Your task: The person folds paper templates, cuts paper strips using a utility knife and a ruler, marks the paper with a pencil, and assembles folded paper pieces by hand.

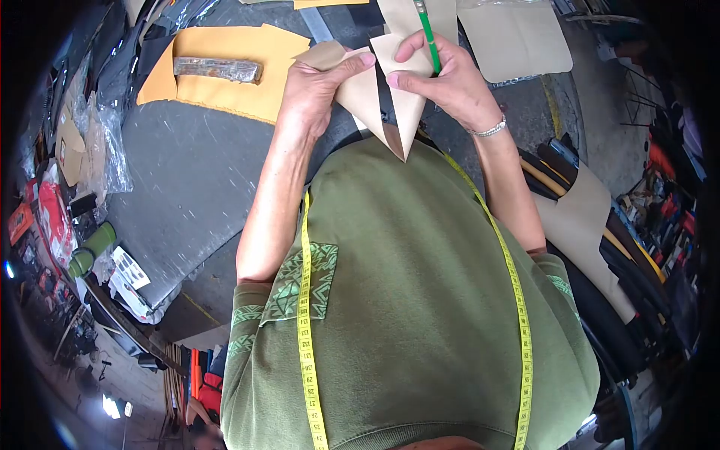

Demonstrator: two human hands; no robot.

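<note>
A folded piece of tan paper [407,112] is held up in front of my body, its two sides meeting in a point at the bottom. My left hand [319,86] pinches its left side between thumb and fingers. On the other side my right hand [450,79] grips the paper between thumb and fingers. A green pen [430,37] also sits in my right hand, upright between the fingers. A dark gap shows between the two sides of the paper.
Orange-yellow sheet [225,97] with a wrapped bar [217,70] lies at the upper left of the dark table [180,172]. Tan sheets [514,41] lie at the upper right. Rolled materials [585,217] stand at right; a green bottle [94,246] is at left.
</note>
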